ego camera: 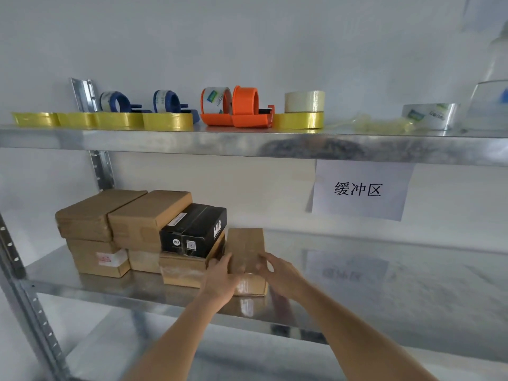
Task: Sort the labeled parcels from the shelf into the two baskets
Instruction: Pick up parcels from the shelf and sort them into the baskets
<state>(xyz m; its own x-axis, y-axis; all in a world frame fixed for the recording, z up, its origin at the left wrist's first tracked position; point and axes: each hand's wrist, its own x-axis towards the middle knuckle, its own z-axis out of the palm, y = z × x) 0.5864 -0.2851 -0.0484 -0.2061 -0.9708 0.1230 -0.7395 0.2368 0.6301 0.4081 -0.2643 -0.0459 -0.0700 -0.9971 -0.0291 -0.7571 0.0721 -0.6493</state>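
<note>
Both hands are on a small brown cardboard parcel (246,247) that sits on the middle metal shelf (384,287), at the right end of the stack and near the shelf's front edge. The left hand (220,281) curls its grip round the parcel's left side, fingers wedged between it and the neighbouring taped carton (182,270); the right hand (277,272) grips the right side, fingers bent over the top edge. Touching that carton from above is a black box (198,229) marked AMR with a QR code on its end. Further left, two plain brown boxes (123,213) lie on top of two more, one of which carries a white label with red print (110,259). A paper sign (360,189) with Chinese characters hangs from the upper shelf (192,141), where yellow tape rolls (118,120), blue dispensers (115,101) and orange dispensers (236,108) stand in a row.
</note>
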